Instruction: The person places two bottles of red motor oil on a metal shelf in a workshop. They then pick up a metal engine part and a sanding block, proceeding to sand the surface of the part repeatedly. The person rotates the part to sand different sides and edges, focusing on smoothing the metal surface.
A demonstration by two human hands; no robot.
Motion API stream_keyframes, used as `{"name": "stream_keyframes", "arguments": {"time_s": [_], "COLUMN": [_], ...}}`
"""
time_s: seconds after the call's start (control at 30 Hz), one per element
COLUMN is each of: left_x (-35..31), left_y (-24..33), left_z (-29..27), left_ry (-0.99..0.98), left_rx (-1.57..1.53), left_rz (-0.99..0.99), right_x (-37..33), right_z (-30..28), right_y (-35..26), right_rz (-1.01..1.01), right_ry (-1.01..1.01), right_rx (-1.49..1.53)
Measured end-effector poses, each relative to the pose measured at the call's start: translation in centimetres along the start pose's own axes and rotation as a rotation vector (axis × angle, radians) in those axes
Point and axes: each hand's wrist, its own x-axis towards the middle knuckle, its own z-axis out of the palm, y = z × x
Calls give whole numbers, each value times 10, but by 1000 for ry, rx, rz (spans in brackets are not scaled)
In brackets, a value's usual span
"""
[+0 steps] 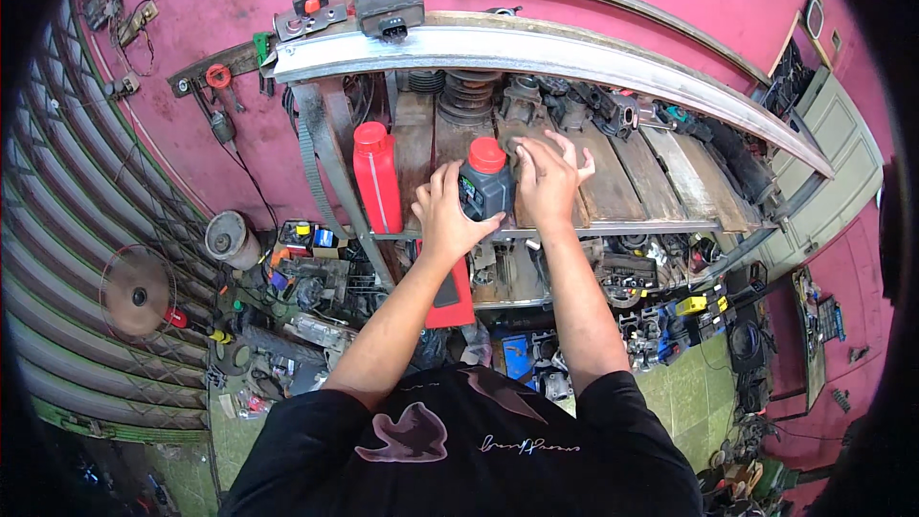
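A dark grey bottle (490, 193) with a red cap (486, 155) stands upright at the front of the wooden plank shelf (601, 174). My left hand (446, 213) is wrapped round its left side, thumb across the front. Just to the right of the bottle is my right hand (553, 177), its fingers bent and apart; I cannot tell whether its fingertips touch the bottle. To the left, beside the shelf's upright post, a red bottle (377, 182) with a red cap stands by itself.
A metal rail (536, 46) crosses above the shelf, with a black box-shaped part (388, 8) on it. Greasy engine parts, including a coil spring (469, 98), line the shelf's back. A red case (446, 292) is below. A fan (139, 292) stands at left.
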Motion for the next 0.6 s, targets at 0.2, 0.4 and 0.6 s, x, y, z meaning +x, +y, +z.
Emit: {"name": "stream_keyframes", "arguments": {"time_s": [0.2,0.4,0.6], "left_x": [-1,-6,-15], "left_y": [-4,-5,-14], "left_z": [0,-9,-3], "left_ry": [4,-70,-36], "left_rx": [-5,-26,-48], "left_rz": [5,12,71], "right_x": [-8,-80,-97], "right_z": [1,27,24], "right_y": [-20,61,38], "right_rz": [-18,282,258], "right_ry": [-38,-245,-328], "right_rx": [73,-294,-353]}}
